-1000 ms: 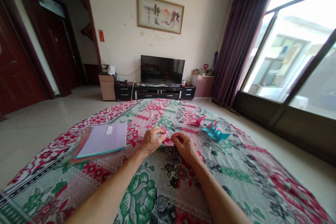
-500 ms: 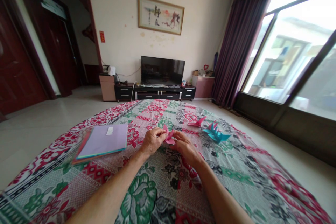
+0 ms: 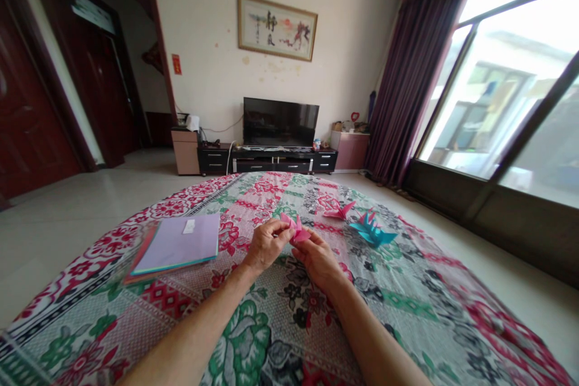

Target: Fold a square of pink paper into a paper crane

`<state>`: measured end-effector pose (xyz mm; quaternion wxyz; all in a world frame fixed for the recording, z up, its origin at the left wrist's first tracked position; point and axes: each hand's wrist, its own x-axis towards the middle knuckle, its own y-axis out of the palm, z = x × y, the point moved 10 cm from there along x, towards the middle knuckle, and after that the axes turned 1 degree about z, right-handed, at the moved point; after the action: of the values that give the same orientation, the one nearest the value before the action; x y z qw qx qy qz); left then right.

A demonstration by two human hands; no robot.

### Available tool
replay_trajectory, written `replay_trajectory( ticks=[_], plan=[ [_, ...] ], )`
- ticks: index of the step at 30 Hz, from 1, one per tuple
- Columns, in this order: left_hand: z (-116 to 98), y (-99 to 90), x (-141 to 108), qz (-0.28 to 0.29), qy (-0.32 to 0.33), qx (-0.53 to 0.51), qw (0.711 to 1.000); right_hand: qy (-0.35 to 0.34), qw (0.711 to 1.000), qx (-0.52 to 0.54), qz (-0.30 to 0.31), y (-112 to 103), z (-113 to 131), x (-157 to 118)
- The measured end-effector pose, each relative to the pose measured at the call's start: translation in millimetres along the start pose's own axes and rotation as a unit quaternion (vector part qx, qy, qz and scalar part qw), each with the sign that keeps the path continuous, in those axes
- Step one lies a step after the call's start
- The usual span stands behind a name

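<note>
A pink origami crane [image 3: 297, 228] is held between my two hands, above the middle of the table. My left hand [image 3: 268, 243] pinches its left side between thumb and fingers. On the right, my right hand [image 3: 318, 258] grips its lower right part, with thumb and fingers closed on the paper. The fingertips hide some of the folds. Farther off to the right, another pink paper crane [image 3: 340, 211] lies on the cloth. Beside it sit blue paper cranes [image 3: 374, 234] close together, with a bit of pink showing behind them.
A stack of coloured paper [image 3: 181, 245], lilac on top with a small white label [image 3: 189, 227], lies to the left on the flowered tablecloth [image 3: 244, 338]. Beyond the round table stand a television [image 3: 280, 123] and a low black cabinet [image 3: 275, 163]. Windows [image 3: 511, 108] are on the right.
The crane in my hands has tilted and shifted slightly to the right. My right hand has turned, its fingers now lower and beneath the paper. The things on the table have stayed put.
</note>
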<state>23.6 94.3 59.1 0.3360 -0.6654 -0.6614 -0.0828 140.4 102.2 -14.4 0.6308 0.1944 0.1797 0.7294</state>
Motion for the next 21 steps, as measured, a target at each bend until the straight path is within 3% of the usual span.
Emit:
replay_trajectory(
  ticks=[14,21],
  plan=[
    [1.2,3.7,3.4,0.052,-0.020,-0.071,0.996,0.054,0.997,0.033,0.045,9.8,-2.0,-4.8],
    [-1.4,-5.5,5.7,0.001,0.002,-0.025,1.000,0.063,0.996,0.033,0.051,12.5,-3.7,-5.3]
  ],
)
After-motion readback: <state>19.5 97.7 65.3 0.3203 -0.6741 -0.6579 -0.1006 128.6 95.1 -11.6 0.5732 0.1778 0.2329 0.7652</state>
